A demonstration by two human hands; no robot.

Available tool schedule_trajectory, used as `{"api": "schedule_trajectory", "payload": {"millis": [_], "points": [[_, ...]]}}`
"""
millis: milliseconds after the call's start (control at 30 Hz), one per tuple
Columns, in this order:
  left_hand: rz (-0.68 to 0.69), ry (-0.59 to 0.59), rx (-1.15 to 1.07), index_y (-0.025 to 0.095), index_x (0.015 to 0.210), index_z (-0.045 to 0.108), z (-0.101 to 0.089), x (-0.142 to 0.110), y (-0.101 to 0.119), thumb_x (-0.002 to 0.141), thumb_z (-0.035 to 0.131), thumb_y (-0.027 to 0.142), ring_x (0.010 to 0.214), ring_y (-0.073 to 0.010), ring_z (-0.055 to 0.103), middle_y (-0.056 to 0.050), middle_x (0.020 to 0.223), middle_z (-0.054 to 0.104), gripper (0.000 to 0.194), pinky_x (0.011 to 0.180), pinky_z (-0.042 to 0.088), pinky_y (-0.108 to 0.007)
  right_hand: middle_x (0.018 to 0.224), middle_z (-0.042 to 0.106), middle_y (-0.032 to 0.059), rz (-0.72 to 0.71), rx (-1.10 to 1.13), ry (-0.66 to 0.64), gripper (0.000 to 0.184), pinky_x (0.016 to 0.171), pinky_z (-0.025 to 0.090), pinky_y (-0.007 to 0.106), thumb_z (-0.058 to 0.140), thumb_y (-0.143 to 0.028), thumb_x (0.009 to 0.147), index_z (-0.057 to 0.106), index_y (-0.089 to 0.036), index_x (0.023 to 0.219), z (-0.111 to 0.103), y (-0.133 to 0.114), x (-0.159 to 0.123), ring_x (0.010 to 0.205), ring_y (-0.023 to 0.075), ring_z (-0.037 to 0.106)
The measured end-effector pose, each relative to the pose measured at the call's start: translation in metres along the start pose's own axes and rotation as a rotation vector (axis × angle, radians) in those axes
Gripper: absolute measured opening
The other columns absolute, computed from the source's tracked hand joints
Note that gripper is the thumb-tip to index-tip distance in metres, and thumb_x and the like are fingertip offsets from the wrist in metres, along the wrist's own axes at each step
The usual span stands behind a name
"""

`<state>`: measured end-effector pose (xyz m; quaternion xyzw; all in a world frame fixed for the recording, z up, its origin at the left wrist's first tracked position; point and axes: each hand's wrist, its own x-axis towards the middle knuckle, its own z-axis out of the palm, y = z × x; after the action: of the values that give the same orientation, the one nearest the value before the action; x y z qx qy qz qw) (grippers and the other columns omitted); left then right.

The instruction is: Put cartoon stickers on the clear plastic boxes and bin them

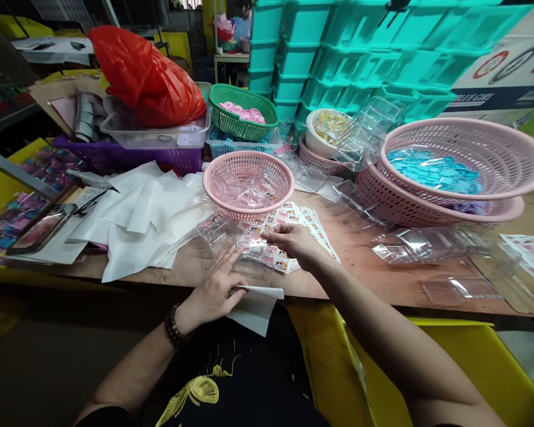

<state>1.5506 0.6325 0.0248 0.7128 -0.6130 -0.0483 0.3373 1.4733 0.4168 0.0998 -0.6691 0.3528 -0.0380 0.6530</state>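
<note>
My left hand (214, 286) is at the front edge of the table. Between its thumb and palm a sheet of white paper (254, 313) is caught, hanging over the edge with its top curled. The fingertips of that hand rest at a clear plastic case (218, 232). My right hand (291, 242) hovers just over the printed sticker sheets (314, 228), thumb and forefinger pinched together. Whatever lies in that pinch is too small to make out. Another clear plastic piece (258, 256) lies between the hands. Directly beyond them stands a pink basket (249, 212) with clear plastic parts inside.
Loose white papers (137, 207) are heaped at left, near a phone (44, 227). Large pink baskets (463, 204) with blue pieces stand at right, behind clear cases (431, 244). A green basket (242, 126), a red bag (146, 77) and stacked teal crates (347, 53) line the back.
</note>
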Motion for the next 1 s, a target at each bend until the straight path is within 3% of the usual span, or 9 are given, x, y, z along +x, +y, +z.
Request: {"api": "schedule_trajectory", "payload": {"millis": [100,233,367,700,1000], "points": [[0.006,0.012,0.0,0.018,0.09,0.07,0.007,-0.001,-0.002,0.088,0.062,0.015,0.151,-0.0337,0.028,-0.013,0.164,0.031,0.009,0.119,0.033,-0.059,0.048,0.048,-0.0057,0.056,-0.123,-0.036,0.039,0.044,0.017,0.024,0.087,-0.041,0.059,0.056,-0.018,0.054,0.006,-0.012,0.01,0.045,0.0053,0.03],[0.012,0.035,0.035,0.018,0.091,0.069,0.009,-0.001,-0.003,0.089,0.061,0.015,0.151,-0.0331,0.029,-0.014,0.162,0.033,0.009,0.118,0.035,-0.059,0.051,0.052,-0.0041,0.146,-0.24,-0.034,0.036,0.045,0.021,0.025,0.09,-0.035,0.059,0.06,-0.017,0.054,0.012,-0.023,0.019,0.046,0.0063,0.034],[0.025,0.045,0.052,0.018,0.09,0.068,0.009,0.0,-0.003,0.09,0.061,0.015,0.151,-0.0321,0.029,-0.014,0.161,0.036,0.008,0.118,0.036,-0.058,0.054,0.056,-0.0025,0.197,-0.288,-0.048,0.033,0.046,0.021,0.025,0.091,-0.032,0.06,0.063,-0.016,0.056,0.016,-0.031,0.024,0.048,0.0067,0.036],[0.037,0.067,0.051,0.018,0.09,0.067,0.011,0.001,-0.001,0.091,0.06,0.017,0.151,-0.0322,0.029,-0.016,0.16,0.037,0.007,0.118,0.036,-0.057,0.044,0.048,-0.0047,0.24,-0.36,-0.04,0.03,0.044,0.019,0.025,0.085,-0.024,0.07,0.062,-0.015,0.053,0.02,-0.038,0.025,0.042,0.0054,0.03],[0.033,0.059,0.052,0.018,0.089,0.067,0.012,0.0,0.0,0.09,0.061,0.016,0.15,-0.0335,0.031,-0.014,0.161,0.036,0.007,0.118,0.036,-0.058,0.048,0.054,-0.0024,0.181,-0.332,-0.045,0.038,0.046,0.022,0.025,0.093,-0.037,0.054,0.061,-0.016,0.051,0.019,-0.032,0.03,0.046,0.0065,0.033]]}}
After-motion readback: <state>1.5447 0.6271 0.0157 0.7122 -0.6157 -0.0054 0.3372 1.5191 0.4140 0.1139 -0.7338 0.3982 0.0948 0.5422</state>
